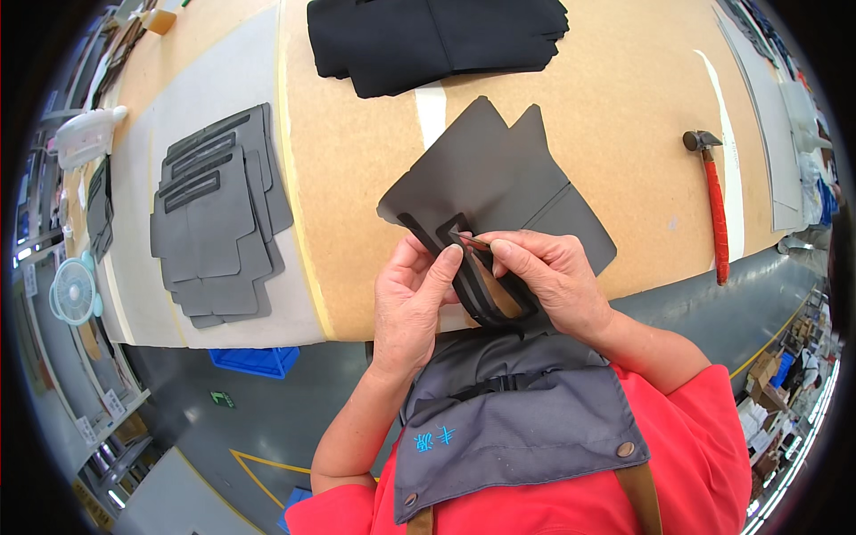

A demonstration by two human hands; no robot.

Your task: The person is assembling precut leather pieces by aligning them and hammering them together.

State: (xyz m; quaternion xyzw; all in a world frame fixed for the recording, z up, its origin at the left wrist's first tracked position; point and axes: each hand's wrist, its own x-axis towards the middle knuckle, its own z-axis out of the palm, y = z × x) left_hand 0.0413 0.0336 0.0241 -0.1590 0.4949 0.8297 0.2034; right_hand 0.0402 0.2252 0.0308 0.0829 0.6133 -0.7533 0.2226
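Observation:
A dark grey cut panel (499, 169) of leather-like sheet lies over the table's near edge, its lower part lifted toward me. A black raised rectangular frame (486, 303) with a slot runs along this part. My left hand (415, 290) pinches the panel beside the frame, thumb on top. Between the thumb and fingers of my right hand (553, 272) is a thin pointed tool (473, 239). Its tip meets the upper end of the frame, close to my left thumb. Whether it is an awl or tweezers is hidden by the fingers.
Similar grey panels (209, 232) are stacked at the left. A folded pile of black material (437, 40) lies at the far side. A hammer (716, 205) with a red handle rests at the right. A small fan (76, 290) and a blue crate (259, 360) stand beyond the table's edges.

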